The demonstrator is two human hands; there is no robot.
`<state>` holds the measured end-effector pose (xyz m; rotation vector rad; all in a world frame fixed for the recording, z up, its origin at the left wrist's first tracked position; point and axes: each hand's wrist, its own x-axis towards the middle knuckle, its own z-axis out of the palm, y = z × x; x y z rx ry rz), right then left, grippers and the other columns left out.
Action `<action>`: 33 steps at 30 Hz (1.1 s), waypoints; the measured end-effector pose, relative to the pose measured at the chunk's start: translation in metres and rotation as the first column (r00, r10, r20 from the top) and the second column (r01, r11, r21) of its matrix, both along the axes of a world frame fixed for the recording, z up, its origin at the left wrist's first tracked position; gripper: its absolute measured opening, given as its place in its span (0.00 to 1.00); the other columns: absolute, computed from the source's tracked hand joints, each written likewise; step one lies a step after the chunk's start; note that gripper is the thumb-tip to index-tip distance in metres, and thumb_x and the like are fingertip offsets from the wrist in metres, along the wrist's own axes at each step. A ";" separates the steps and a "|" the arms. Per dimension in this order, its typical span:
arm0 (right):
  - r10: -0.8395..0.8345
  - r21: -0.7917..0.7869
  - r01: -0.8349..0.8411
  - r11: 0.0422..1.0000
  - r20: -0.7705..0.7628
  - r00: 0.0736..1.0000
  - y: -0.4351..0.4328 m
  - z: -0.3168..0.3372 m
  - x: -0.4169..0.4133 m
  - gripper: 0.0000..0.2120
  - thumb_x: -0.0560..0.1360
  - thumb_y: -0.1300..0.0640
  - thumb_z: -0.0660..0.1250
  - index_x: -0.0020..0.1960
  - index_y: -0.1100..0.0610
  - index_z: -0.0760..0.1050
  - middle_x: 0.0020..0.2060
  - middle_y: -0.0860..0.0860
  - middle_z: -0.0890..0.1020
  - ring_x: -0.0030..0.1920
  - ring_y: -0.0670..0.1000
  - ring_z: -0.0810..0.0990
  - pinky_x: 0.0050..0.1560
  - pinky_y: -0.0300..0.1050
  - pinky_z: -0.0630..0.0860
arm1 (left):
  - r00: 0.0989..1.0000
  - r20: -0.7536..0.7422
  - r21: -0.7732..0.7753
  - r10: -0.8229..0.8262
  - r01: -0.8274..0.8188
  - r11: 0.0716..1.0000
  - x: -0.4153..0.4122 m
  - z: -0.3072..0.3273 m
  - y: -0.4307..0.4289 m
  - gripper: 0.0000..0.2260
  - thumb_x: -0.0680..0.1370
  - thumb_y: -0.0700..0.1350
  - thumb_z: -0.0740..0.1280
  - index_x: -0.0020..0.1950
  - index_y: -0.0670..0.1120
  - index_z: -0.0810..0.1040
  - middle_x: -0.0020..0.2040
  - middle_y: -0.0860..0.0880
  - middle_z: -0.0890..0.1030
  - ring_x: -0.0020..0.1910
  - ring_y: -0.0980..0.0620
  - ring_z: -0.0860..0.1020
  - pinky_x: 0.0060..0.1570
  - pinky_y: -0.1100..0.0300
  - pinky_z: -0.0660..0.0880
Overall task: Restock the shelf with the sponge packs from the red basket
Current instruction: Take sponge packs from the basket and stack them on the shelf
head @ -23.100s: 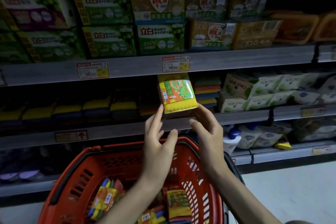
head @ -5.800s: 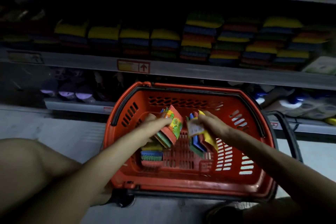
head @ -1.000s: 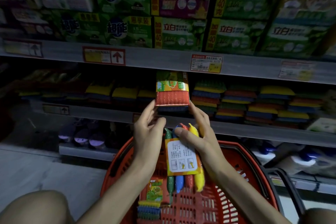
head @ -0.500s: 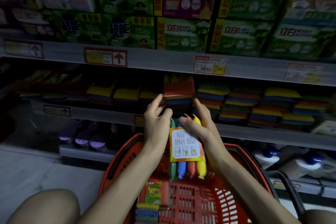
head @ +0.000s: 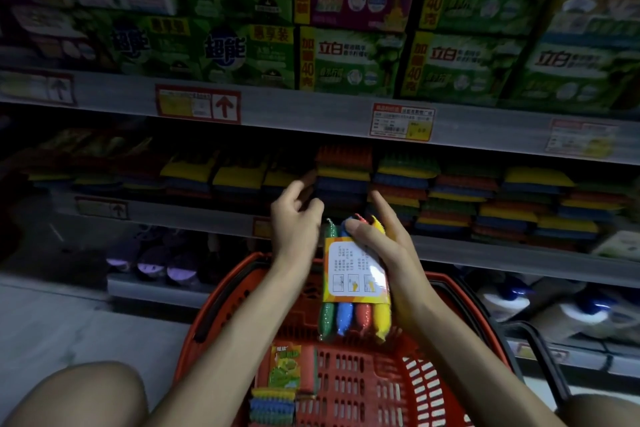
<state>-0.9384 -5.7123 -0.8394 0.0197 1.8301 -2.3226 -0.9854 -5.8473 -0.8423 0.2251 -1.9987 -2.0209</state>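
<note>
While right hand (head: 391, 253) grips the sponge pack (head: 355, 288) upright over the red basket (head: 360, 388), thumb across its top, left hand (head: 294, 218) hangs loose, empty, by the shelf (head: 194, 215) lip: best lay pack flat, slide onto a low stack (head: 239, 180), edges squared, left steadying neighbours

L grip (head: 296, 218) raised, fingers loose, empty, R grip (head: 384, 246) curled round sponge pack (head: 353, 270)

The left hand (head: 294, 218) is motion-blurred, and the red basket (head: 207, 357) runs off the bottom edge.
</note>
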 end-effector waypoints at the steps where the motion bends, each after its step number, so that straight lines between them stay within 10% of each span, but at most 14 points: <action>1: 0.000 -0.014 0.000 1.000 0.001 1.000 0.001 0.001 0.001 0.37 0.65 0.42 0.80 0.69 0.27 0.70 0.74 0.51 0.73 0.65 0.57 0.81 0.54 0.51 0.80 | 1.000 -0.008 -0.011 0.017 -0.017 1.000 -0.002 -0.002 0.000 0.11 0.79 0.30 0.64 0.52 0.43 0.80 0.32 0.53 0.72 0.25 0.63 0.69 0.29 0.71 0.65; 9: 0.004 -0.012 -0.005 1.000 -0.038 0.999 0.011 0.008 0.015 0.35 0.72 0.49 0.76 0.75 0.36 0.67 0.63 0.45 0.78 0.52 0.44 0.87 0.44 0.41 0.83 | 0.992 0.006 0.006 0.127 -0.127 0.992 -0.005 -0.014 0.000 0.06 0.78 0.34 0.69 0.52 0.43 0.81 0.37 0.47 0.82 0.33 0.56 0.76 0.35 0.63 0.73; 14: -0.017 -0.028 0.017 0.999 0.004 1.000 0.015 0.011 0.017 0.31 0.73 0.53 0.73 0.74 0.38 0.70 0.46 0.42 0.88 0.49 0.55 0.88 0.41 0.42 0.83 | 0.993 0.042 -0.089 0.114 -0.110 0.990 -0.003 -0.016 0.003 0.03 0.80 0.39 0.69 0.52 0.41 0.77 0.37 0.44 0.81 0.31 0.57 0.75 0.30 0.71 0.68; 20: -0.041 -0.021 0.041 0.999 0.005 0.999 0.016 0.015 0.019 0.30 0.75 0.54 0.71 0.75 0.41 0.69 0.48 0.44 0.88 0.43 0.52 0.87 0.38 0.40 0.81 | 0.996 0.085 -0.034 0.040 -0.037 0.999 -0.008 -0.019 0.006 0.05 0.79 0.36 0.67 0.55 0.40 0.76 0.38 0.41 0.78 0.39 0.48 0.77 0.38 0.54 0.70; 33: -0.032 -0.003 0.032 0.999 0.017 0.999 0.013 0.013 0.018 0.29 0.69 0.47 0.73 0.71 0.42 0.74 0.67 0.47 0.78 0.53 0.49 0.87 0.44 0.39 0.82 | 0.996 0.093 -0.044 -0.013 0.017 0.999 -0.008 -0.017 0.006 0.07 0.80 0.33 0.64 0.54 0.44 0.76 0.40 0.51 0.83 0.43 0.51 0.83 0.42 0.57 0.73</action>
